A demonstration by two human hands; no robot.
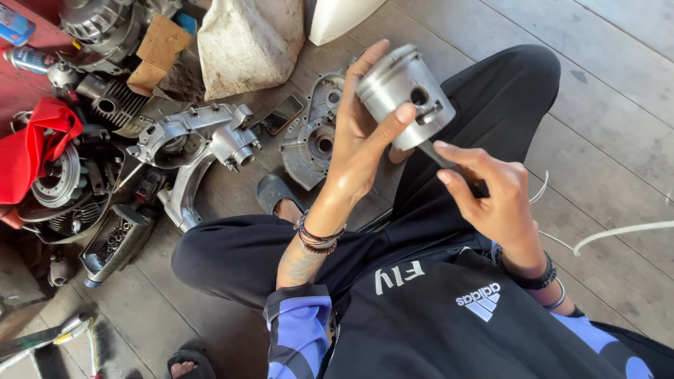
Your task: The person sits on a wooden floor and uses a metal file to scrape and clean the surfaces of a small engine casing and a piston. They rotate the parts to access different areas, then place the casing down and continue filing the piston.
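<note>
1. Grey wooden plank floor (618, 91): carries everything in view. The person sits on it cross-legged, in black trousers.
2. Off-white rough sack-like bundle (246, 42): on the floor at top centre, well apart from both hands.
3. Red cloth (31, 151): draped over a heap of dark engine parts at the left edge.
4. Silver cast-metal engine casing (193, 144): lies on the floor left of the legs, beside the heap.
5. Second grey metal casing half with round bores (312, 140): on the floor just behind the left forearm, partly hidden by it.
6. Silver cylindrical metal piston (406, 95): raised above the lap, tilted, crown toward upper left, side pin hole facing the camera.
7. Left hand (358, 144): grip closed on the piston, fingers behind it, thumb across the near side. Beaded bracelets on the wrist.
8. Right hand (491, 193): just below and right of the piston, grip narrow, thumb and fingers pinched on a thin dark metal tool (439, 156) whose tip reaches the piston skirt near the pin hole. The tool's kind cannot be told.
9. Dark flat phone (283, 114): on the floor between the two casings.
</note>
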